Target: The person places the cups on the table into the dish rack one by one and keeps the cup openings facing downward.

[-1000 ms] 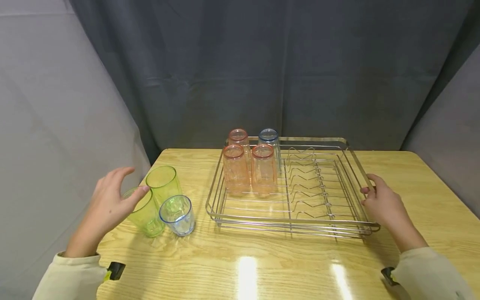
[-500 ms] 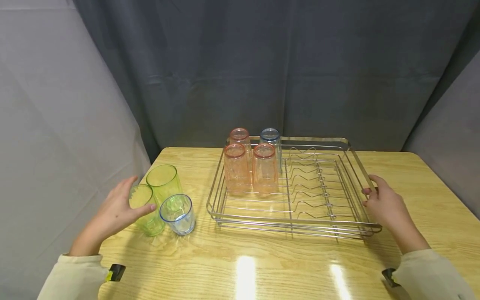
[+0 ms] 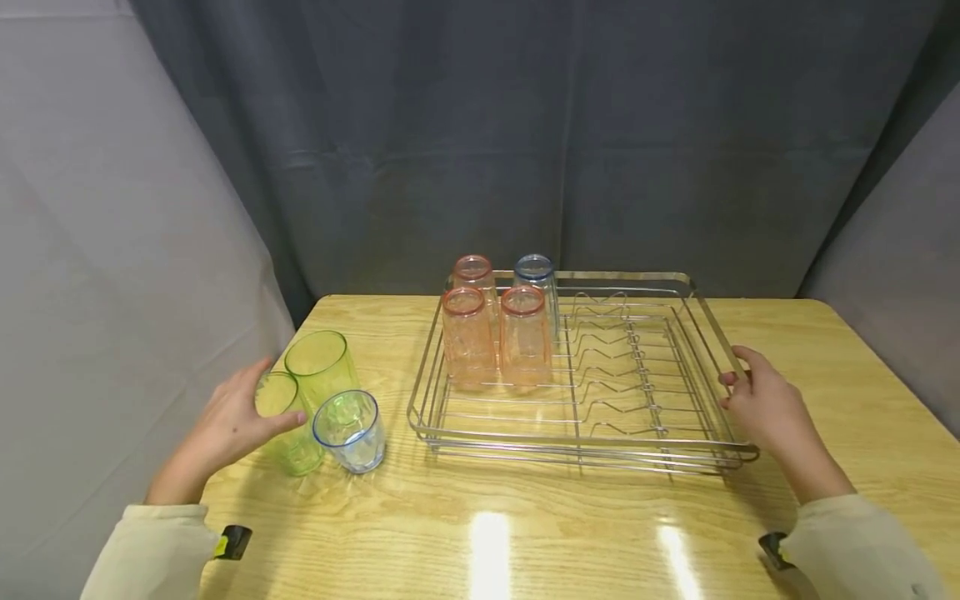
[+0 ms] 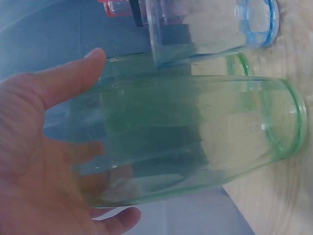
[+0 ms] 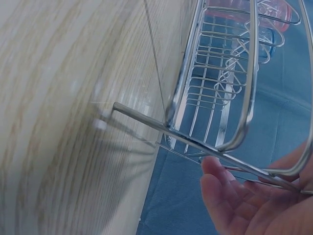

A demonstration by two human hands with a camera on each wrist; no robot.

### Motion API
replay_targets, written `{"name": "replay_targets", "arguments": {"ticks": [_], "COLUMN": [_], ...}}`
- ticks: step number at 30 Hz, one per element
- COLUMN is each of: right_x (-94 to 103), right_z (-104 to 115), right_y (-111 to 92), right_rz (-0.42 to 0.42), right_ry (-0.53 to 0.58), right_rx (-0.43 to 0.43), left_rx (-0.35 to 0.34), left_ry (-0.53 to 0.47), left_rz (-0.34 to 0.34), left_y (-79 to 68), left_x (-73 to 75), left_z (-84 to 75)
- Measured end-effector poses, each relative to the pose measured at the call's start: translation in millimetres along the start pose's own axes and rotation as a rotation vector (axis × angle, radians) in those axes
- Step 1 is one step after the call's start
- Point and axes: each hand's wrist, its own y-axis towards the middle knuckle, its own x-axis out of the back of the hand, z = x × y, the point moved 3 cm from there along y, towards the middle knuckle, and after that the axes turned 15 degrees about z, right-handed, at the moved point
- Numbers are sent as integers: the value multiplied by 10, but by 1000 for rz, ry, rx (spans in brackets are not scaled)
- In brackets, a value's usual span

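Observation:
My left hand [image 3: 234,425] is curled round the upper part of a tall green drinking glass [image 4: 186,132]. The thumb lies along the near side, and some fingers show through the glass in the left wrist view. This glass stands upright on the table. Behind it is a second green glass [image 3: 318,354], and a short clear glass [image 3: 358,442] with a blue rim stands to its right. On the other side, my right hand [image 3: 768,408] grips the right rim of a metal wire dish rack [image 3: 585,442], fingers bent under the bar in the right wrist view.
Upside down at the rack's left end stand several tumblers: orange ones [image 3: 468,346] and a blue-rimmed one [image 3: 553,304] behind. Wavy wire dividers [image 3: 611,367] run along the rack's right half. The wooden table [image 3: 585,533] ends at a dark curtain [image 3: 420,150].
Over the last second, my left hand has come down and closed in around the near green glass. My right hand has kept its hold on the rack, and the glasses stand where they were.

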Motion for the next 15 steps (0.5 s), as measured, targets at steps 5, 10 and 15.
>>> {"name": "replay_targets", "arguments": {"ticks": [5,10,15], "right_x": [-8,-9,-5], "right_z": [-14,-13,-14], "right_y": [-4,2,-10], "right_rz": [9,11,10], "right_ry": [2,9,22], "right_rx": [-8,-3,-5], "left_rx": [-3,5,16], "left_ry": [12,22,25], "left_rz": [2,-33,-47], "left_y": [28,41,53], "left_x": [-69,-110,-127], "left_z": [53,72,82]}}
